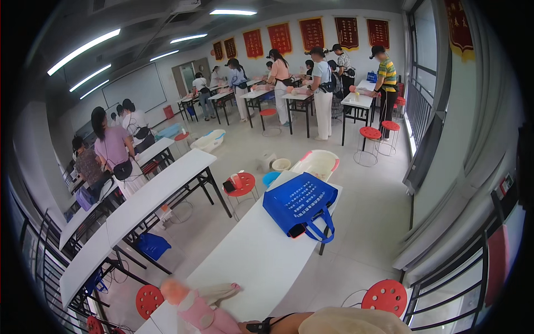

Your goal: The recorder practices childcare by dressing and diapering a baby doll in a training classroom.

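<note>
A baby doll [208, 313] in pink clothing lies on the white table [254, 250] before me. Its head is at the lower left, and one pale limb stretches across the tabletop. From the bottom edge, what seems to be my right arm reaches towards the doll, with a beige sleeve [354, 321] and a dark band [259, 326] at the wrist. Only a sliver of my right hand [243, 327] shows beside the doll's pink clothes; its fingers are cut off by the frame. My left hand is out of view.
A blue tote bag [298, 204] with a phone [297, 230] at its opening lies on the table's far end. Beyond are a baby bathtub [319, 160], red stools [240, 183] and another table row [162, 183]. Several people stand at tables, some with dolls. A red stool [384, 297] stands at right.
</note>
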Tool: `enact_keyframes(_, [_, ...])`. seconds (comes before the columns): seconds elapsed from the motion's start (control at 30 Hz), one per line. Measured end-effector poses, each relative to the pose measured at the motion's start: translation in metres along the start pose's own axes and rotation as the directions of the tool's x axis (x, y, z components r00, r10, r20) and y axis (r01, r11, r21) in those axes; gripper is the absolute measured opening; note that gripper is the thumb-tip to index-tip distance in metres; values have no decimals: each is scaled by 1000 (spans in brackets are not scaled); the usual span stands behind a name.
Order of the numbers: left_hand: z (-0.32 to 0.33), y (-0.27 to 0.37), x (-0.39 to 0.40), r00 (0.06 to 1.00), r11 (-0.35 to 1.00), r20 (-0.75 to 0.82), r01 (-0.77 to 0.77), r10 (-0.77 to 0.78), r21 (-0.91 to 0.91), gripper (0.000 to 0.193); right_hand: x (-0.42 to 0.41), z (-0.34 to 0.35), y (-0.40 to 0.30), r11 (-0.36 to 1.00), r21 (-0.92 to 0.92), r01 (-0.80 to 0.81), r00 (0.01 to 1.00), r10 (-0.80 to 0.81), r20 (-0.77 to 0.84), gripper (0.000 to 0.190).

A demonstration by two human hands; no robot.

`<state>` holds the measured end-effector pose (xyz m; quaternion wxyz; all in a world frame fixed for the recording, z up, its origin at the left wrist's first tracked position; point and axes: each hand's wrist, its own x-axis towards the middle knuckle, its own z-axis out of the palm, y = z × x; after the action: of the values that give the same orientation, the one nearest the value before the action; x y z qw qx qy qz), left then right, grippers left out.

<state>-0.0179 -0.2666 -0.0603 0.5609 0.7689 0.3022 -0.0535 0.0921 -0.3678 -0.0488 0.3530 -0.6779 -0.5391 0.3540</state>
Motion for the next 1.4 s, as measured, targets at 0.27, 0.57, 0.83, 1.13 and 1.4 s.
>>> enact_keyframes(0.27, [-3, -6, -10, 996, 993, -42, 74, -78, -89, 46, -5, -10, 11, 998, 53, 45, 999, -44, -22, 43])
enact_keyframes(0.57, [-17, -93, -12, 972, 986, -167, 162, -164, -28, 50, -8, 5, 27, 996, 39, 85, 996, -85, -5, 37])
enact_keyframes(0.83, [-8, -106, -19, 954, 979, -237, 200, -184, 48, 54, 8, 23, 33, 933, -238, -269, 945, 304, 123, 60])
enact_keyframes(1.13, [-10, -72, -34, 993, 993, -99, 72, -63, 91, 69, 7, 40, 70, 915, -204, -347, 921, 374, 109, 87])
enact_keyframes(1.4, [-31, -64, -38, 992, 985, -76, 88, -100, -147, 68, -27, 14, 4, 915, 106, -388, 879, 403, -254, 68])
